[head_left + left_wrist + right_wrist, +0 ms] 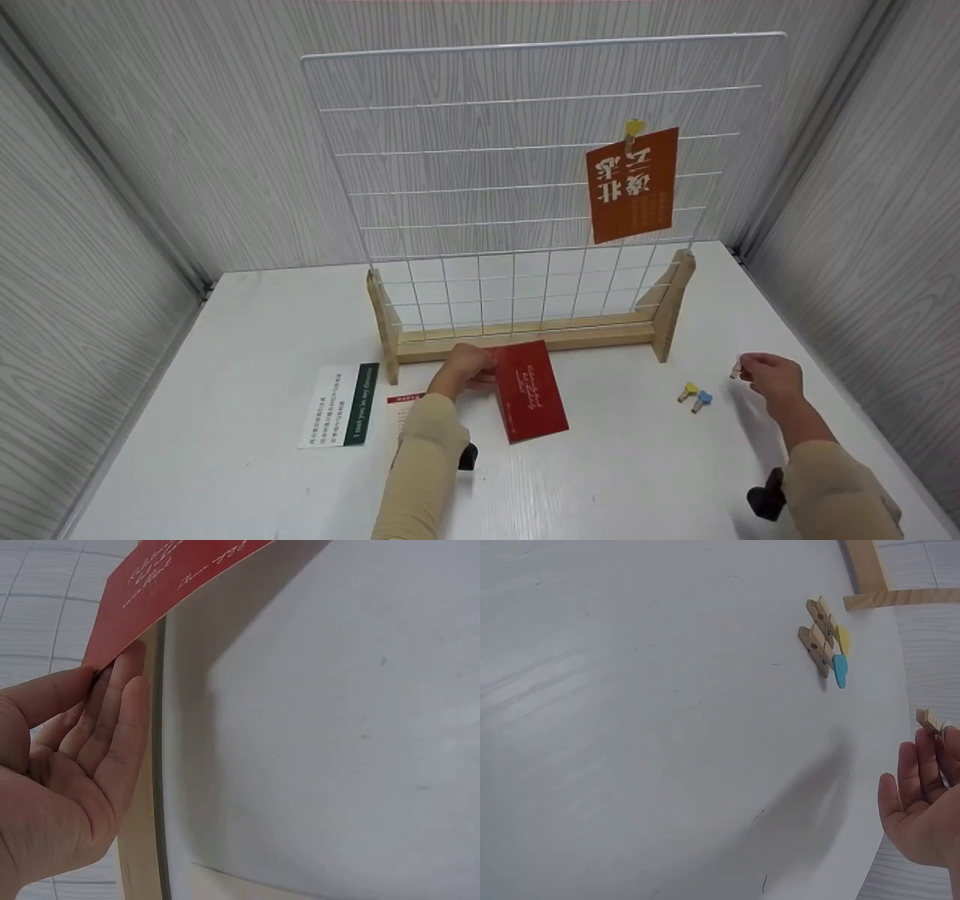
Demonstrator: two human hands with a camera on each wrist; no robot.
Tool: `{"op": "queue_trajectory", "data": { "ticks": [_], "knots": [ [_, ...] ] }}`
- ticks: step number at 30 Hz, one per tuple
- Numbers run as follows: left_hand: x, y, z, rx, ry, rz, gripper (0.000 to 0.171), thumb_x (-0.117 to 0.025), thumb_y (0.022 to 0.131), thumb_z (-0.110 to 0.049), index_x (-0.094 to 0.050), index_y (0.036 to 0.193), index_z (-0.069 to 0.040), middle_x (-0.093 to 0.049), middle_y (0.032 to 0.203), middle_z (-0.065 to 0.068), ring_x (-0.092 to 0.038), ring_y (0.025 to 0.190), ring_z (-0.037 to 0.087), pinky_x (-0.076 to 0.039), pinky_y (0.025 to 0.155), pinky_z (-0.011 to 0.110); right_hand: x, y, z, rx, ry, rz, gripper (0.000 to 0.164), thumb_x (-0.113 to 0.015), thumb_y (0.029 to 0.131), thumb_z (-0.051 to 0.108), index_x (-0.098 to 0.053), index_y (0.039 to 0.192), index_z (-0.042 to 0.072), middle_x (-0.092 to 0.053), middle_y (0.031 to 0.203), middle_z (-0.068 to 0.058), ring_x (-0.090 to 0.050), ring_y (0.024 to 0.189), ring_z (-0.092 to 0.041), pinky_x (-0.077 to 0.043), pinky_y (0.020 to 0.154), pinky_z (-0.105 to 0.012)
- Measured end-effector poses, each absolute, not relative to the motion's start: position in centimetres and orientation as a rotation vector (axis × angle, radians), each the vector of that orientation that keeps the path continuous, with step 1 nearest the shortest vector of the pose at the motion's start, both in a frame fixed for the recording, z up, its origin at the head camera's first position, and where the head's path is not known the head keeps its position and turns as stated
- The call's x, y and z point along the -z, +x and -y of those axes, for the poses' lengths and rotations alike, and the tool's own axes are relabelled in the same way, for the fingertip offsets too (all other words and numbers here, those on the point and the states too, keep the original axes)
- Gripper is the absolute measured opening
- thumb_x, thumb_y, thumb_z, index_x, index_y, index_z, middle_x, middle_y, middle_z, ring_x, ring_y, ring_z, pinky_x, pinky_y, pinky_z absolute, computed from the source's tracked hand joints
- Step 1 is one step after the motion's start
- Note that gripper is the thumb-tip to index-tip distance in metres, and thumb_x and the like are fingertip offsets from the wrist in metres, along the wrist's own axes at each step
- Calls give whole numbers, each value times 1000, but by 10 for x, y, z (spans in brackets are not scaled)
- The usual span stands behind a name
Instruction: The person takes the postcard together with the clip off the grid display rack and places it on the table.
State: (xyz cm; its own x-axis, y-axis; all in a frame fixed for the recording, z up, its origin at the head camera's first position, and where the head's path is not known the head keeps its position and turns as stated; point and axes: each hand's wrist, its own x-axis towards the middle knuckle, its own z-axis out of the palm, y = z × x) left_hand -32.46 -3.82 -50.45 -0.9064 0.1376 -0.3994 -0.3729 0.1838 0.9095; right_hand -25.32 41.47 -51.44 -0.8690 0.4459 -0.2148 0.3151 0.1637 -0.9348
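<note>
My left hand pinches a red card with white script by its corner, thumb against fingers, in front of the stand's wooden base. In the left wrist view the card rises from between thumb and fingertips. At the right, my right hand pinches a small wooden clothespin above the table; its wooden end sticks out past the fingertips in the right wrist view. Two more clothespins lie left of that hand, one with a yellow heart and one with a blue heart.
A white wire grid stands in a wooden base. An orange card hangs on it from a yellow-heart clothespin. A white and green card lies at the left; another card is partly under the left forearm.
</note>
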Motion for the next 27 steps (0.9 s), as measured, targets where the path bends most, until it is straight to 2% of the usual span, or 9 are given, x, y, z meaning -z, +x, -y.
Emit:
{"op": "queue_trajectory", "data": {
  "ticks": [5, 6, 10, 14, 18, 27],
  "knots": [
    [505, -325, 44, -1731, -213, -2072, 11, -56, 77, -6, -61, 80, 4, -62, 70, 13, -61, 59, 21, -50, 59, 34, 518, -249, -418, -1795, -775, 2370, 26, -60, 81, 25, -59, 95, 3, -56, 74, 3, -54, 67, -6, -45, 56, -24],
    [505, -325, 45, -1720, -215, -2070, 12, -58, 77, -7, -61, 80, 4, -63, 71, 13, -61, 59, 21, -49, 60, 34, 518, -247, -418, -1772, -765, 2412, 28, -59, 82, 25, -58, 97, 2, -56, 75, 3, -54, 68, -6, -45, 55, -24],
    [504, -322, 50, -1679, -207, -2087, 13, -59, 78, -8, -62, 81, 5, -63, 72, 14, -62, 60, 22, -49, 60, 35, 513, -240, -410, -1670, -736, 2535, 40, -55, 83, 23, -51, 107, -8, -56, 77, 0, -53, 68, -8, -44, 59, -26],
    [505, -321, 53, -1636, -212, -2119, 12, -57, 79, -6, -61, 81, 5, -62, 71, 14, -62, 59, 22, -49, 60, 35, 511, -234, -405, -1627, -704, 2595, 39, -52, 85, 19, -49, 108, -12, -56, 76, -1, -53, 66, -8, -44, 62, -29],
    [506, -320, 57, -1600, -211, -2165, 11, -54, 79, -1, -61, 80, 7, -61, 69, 14, -60, 54, 19, -49, 55, 32, 512, -229, -402, -1611, -603, 2652, 38, -48, 87, 16, -45, 108, -16, -56, 76, -2, -52, 65, -7, -45, 61, -25],
    [506, -319, 64, -1503, -203, -2210, 12, -49, 81, 5, -59, 82, 10, -59, 68, 15, -57, 49, 17, -49, 53, 30, 514, -226, -398, -1465, -579, 2797, 37, -47, 88, 17, -48, 107, -14, -57, 84, -10, -53, 69, -11, -44, 59, -25]
  ]
}}
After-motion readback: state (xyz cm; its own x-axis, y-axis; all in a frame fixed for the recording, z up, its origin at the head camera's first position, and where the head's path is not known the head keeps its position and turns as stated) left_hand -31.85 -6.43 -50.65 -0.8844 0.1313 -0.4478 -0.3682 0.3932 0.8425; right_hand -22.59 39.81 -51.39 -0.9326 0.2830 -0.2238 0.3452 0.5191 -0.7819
